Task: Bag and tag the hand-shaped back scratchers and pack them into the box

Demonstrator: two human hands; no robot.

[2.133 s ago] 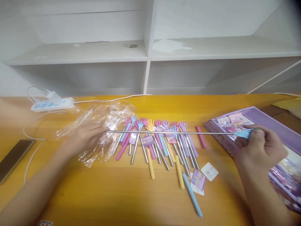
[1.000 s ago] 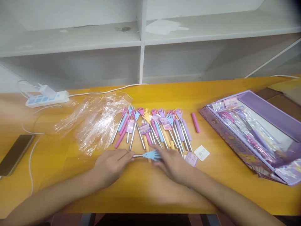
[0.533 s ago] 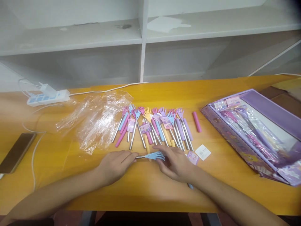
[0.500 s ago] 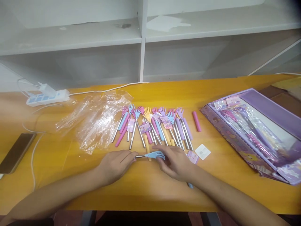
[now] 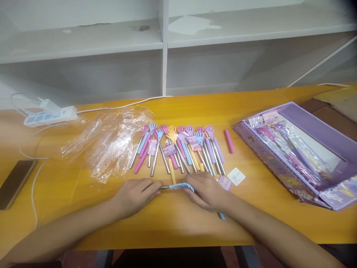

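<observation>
The held scratcher [image 5: 180, 185] has a smooth plastic head and shiny metal rod. The bags [image 5: 111, 149] look like glossy plastic, the table [image 5: 156, 229] smooth wood.

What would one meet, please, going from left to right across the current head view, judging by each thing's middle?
Dark smartphone, white power strip, clear plastic wrappers, left hand, blue back scratcher's head, right hand, loose pink tube, purple display box.

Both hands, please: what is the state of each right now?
Left hand: closed, holding the blue scratcher by its metal rod.
Right hand: curled at the claw head; whether it grips cannot be told.
</observation>
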